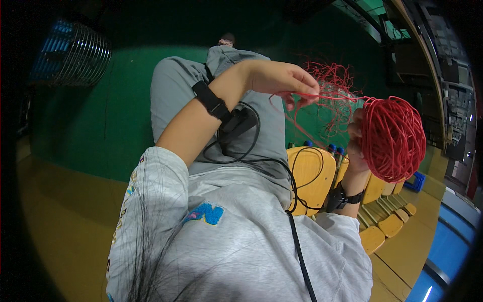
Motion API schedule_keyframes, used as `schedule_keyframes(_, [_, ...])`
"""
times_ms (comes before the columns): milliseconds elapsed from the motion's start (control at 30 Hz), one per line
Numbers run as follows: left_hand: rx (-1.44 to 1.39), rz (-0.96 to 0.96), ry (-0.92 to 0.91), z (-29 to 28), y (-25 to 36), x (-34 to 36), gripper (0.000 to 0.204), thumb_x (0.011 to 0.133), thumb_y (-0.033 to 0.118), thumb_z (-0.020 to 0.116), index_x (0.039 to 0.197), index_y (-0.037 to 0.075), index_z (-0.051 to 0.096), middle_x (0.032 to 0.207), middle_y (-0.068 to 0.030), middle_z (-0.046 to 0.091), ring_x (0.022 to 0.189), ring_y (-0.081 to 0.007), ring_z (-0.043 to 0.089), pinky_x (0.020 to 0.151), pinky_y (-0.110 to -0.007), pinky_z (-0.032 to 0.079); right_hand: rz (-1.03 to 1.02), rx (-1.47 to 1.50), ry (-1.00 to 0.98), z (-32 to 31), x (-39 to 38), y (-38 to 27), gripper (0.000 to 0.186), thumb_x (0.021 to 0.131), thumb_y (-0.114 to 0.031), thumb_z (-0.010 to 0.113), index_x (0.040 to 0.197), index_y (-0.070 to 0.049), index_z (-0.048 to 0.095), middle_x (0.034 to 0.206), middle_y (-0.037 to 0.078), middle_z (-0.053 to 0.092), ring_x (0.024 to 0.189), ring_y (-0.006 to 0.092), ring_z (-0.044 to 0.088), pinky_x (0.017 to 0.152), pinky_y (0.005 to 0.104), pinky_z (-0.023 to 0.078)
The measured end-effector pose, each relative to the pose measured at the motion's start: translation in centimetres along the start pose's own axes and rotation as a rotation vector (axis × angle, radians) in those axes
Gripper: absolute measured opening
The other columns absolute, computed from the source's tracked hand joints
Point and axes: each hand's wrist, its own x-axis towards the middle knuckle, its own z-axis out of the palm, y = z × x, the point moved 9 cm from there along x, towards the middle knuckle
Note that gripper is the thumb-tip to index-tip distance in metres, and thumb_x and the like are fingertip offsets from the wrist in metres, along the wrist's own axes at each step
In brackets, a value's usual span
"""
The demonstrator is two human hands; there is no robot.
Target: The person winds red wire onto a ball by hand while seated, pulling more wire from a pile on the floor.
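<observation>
in the head view, our left hand (282, 79) pinches a red strand (342, 96) between thumb and fingers; our right hand (355, 146) curls around the left side of the red cord ball (395, 138), its full grip partly hidden. the ball is held up at our right. loose red cord (332, 75) tangles beyond the left hand. we'd do well to keep the strand lightly taut, ease snags free gently and lay turns evenly.

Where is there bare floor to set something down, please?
The green floor looks mostly bare between the metal bars at left and the grey trousers. The right is crowded: tangled red cord, yellow chairs, and a strand running from the left hand to the red ball in the right hand.
</observation>
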Motion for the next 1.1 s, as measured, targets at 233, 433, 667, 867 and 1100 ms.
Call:
schedule_keyframes(233, [0.265,0.084,0.518,-6.0,0.0,-1.5,0.022,0.088,0.032,0.059,0.081,0.011,0.058,0.075,0.0054,0.056,0.074,-0.0028,0.051,0.066,-0.017,0.041,-0.039,0.02,-0.024,-0.4,-0.6,-0.8,0.057,0.083,-0.029,0.06,0.131,-0.006,0.038,0.129,0.016,0.035,0.114,0.034,0.041,0.077,0.0522,0.053])
schedule_keyframes(433, [-0.147,0.488,1.002,-13.3,0.2,-6.9,0.015,0.091,0.028,0.054,0.094,0.013,0.058,0.076,0.0031,0.055,0.072,-0.0071,0.052,0.066,-0.023,0.042,-0.059,0.035,-0.028,-0.9,-1.7,-1.7,0.061,0.081,-0.029,0.063,0.131,-0.007,0.037,0.13,0.016,0.034,0.115,0.035,0.039,0.08,0.0524,0.052])
schedule_keyframes(667, [-0.374,0.595,0.884,-16.5,0.6,-8.9,0.016,0.093,0.026,0.05,0.087,0.012,0.054,0.072,-0.0002,0.051,0.073,-0.0161,0.055,0.079,-0.036,0.05,-0.268,-0.118,0.043,0.1,-3.7,-4.5,0.07,0.075,-0.022,0.07,0.134,-0.011,0.034,0.131,0.013,0.031,0.116,0.0315,0.036,0.089,0.049,0.048])
schedule_keyframes(867, [-0.624,0.686,0.831,-18.7,1.0,-10.4,0.026,0.094,0.02,0.043,0.076,0.004,0.052,0.074,-0.01,0.057,0.084,-0.0251,0.061,0.088,-0.049,0.05,-0.332,-0.074,0.037,0.4,-4.8,-6.6,0.073,0.073,-0.021,0.073,0.134,-0.011,0.033,0.132,0.013,0.031,0.117,0.0298,0.036,0.093,0.0417,0.047])
schedule_keyframes(1100, [-0.6,0.652,1.09,-20.2,0.1,-12.6,0.017,0.095,0.016,0.041,0.089,0.003,0.051,0.062,-0.0059,0.05,0.071,-0.0216,0.058,0.088,-0.053,0.048,-0.447,-0.077,0.068,-0.6,-6.3,-7.8,0.078,0.073,-0.026,0.073,0.136,-0.008,0.032,0.135,0.018,0.03,0.119,0.0342,0.034,0.095,0.0443,0.044])
